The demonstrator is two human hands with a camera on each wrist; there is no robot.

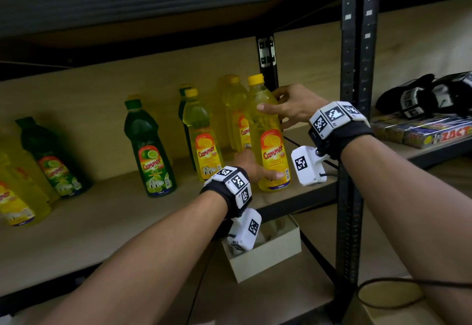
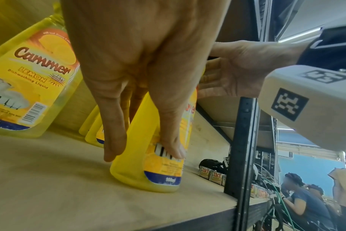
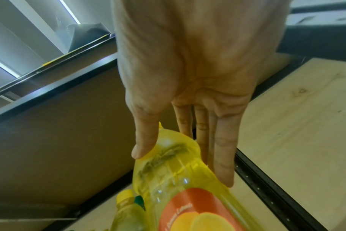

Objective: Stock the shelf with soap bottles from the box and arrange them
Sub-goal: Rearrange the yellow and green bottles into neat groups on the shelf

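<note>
Steadying the lemon soap bottle (image 1: 270, 146) near the right end of the shelf (image 1: 102, 222): my left hand (image 1: 251, 169) grasps its base, my right hand (image 1: 293, 105) its shoulder. Risk: pushed back carelessly, it could topple the neighbouring bottle (image 1: 238, 120)

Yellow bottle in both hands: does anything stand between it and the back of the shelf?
Yes. A second yellow bottle stands right behind the held bottle, blocking the way back. The left hand holds its base, the right hand its shoulder, nothing between.
</note>
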